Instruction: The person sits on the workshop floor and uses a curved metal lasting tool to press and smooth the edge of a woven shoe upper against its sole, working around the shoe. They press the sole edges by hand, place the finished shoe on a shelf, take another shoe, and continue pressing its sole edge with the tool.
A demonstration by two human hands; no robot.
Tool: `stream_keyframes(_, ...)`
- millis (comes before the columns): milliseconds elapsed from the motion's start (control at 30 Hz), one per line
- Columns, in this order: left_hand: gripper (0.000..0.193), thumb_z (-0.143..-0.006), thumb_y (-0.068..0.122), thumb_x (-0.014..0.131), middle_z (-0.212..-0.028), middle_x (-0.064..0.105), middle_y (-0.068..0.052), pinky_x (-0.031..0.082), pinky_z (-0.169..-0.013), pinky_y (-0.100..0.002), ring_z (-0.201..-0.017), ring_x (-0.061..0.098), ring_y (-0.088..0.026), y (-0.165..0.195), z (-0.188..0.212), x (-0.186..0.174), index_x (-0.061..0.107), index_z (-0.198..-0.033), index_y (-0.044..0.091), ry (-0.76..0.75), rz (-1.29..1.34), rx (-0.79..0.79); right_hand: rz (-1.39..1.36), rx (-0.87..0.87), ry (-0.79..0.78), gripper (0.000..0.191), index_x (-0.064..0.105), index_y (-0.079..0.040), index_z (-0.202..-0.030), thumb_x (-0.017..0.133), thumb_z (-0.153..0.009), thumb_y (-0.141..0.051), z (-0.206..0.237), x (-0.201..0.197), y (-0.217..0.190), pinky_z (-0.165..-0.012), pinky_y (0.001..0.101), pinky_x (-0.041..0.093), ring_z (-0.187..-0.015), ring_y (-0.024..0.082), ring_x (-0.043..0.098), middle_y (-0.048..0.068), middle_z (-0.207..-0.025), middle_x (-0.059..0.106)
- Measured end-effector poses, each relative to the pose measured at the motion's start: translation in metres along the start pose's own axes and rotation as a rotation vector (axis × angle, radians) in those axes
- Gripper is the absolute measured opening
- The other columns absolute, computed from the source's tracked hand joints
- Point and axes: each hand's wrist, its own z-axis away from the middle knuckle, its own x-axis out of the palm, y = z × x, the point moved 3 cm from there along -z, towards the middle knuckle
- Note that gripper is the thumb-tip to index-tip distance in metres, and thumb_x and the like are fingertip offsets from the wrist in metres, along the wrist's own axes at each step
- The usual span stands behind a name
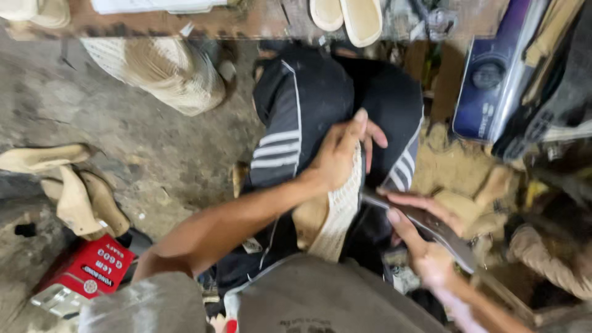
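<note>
We are holding a cream woven-mesh shoe upper with a tan sole edge (336, 209) across our lap, on the knees of black trousers with white side stripes (296, 123). Our left hand (339, 157) is wrapping its grip closed over the upper end of the piece, fingers curling round the far side. Our right hand (425, 246) is closing its grip on a flat, dull grey metal blade (431, 228), forefinger lying along its back.

The shoe piece is running lengthwise from the left hand down toward our body, slightly slanted. The blade is coming in from the right and crossing that axis, its tip touching the piece's right edge about midway down. The right hand is therefore the nearer one to the working edge, while the left is pinning the top.

The mesh is looking coarse and pliable, the blade hard and smooth. On the rough concrete floor (123, 135) a red printed box (92, 268) and beige leather cut-outs (74, 191) are lying to our left, well apart.
</note>
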Motion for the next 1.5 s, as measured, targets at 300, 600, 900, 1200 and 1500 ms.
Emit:
stream_keyframes(300, 0.069, -0.113, 0.051, 0.026, -0.063, 0.058, -0.007, 0.045, -0.053, -0.029, -0.051, 0.058, -0.015, -0.002, -0.004, 0.0, 0.067, -0.089, 0.001, 0.003, -0.017, 0.068, -0.319, 0.063, 0.065, 0.031, 0.07, 0.002, -0.116, 0.069, -0.091, -0.016, -0.007, -0.002, 0.027, -0.046, 0.0273, 0.052, -0.052, 0.015, 0.061, 0.017, -0.104, 0.078)
stream_keyframes(600, 0.069, -0.11, 0.052, 0.028, -0.059, 0.058, -0.007, 0.04, -0.048, -0.028, -0.048, 0.056, -0.014, -0.011, -0.003, -0.001, 0.069, -0.088, 0.001, 0.037, -0.022, 0.012, -0.132, -0.086, 0.009, 0.023, 0.075, -0.004, -0.111, 0.074, -0.088, -0.004, -0.023, -0.005, -0.007, -0.046, 0.0268, 0.055, -0.052, 0.014, 0.066, 0.012, -0.109, 0.082)
stream_keyframes(900, 0.07, -0.111, 0.052, 0.029, -0.067, 0.063, -0.008, 0.048, -0.056, -0.03, -0.056, 0.061, -0.016, -0.008, -0.003, -0.001, 0.068, -0.089, -0.002, 0.018, 0.007, 0.054, 0.347, -0.399, -0.306, 0.028, 0.078, -0.008, -0.109, 0.082, -0.081, -0.009, -0.05, -0.015, -0.078, -0.065, 0.0227, 0.059, -0.073, 0.011, 0.074, 0.007, -0.098, 0.081)
stream_keyframes(1200, 0.077, -0.111, 0.057, 0.023, -0.063, 0.062, -0.009, 0.046, -0.057, -0.029, -0.056, 0.058, -0.016, -0.005, 0.003, -0.011, 0.071, -0.094, -0.002, 0.01, -0.104, 0.063, 0.258, -0.557, -0.111, 0.029, 0.077, 0.0, -0.112, 0.082, -0.085, -0.006, -0.032, -0.008, -0.07, -0.068, 0.0226, 0.052, -0.073, 0.015, 0.066, 0.014, -0.093, 0.076)
stream_keyframes(1500, 0.074, -0.111, 0.059, 0.026, -0.072, 0.062, -0.01, 0.048, -0.054, -0.028, -0.058, 0.061, -0.016, -0.002, 0.006, 0.0, 0.068, -0.111, -0.002, -0.032, 0.009, 0.059, 0.212, -0.45, -0.089, 0.026, 0.078, 0.001, -0.114, 0.079, -0.089, -0.004, -0.028, -0.013, -0.045, -0.06, 0.0233, 0.047, -0.068, 0.015, 0.062, 0.015, -0.084, 0.073)
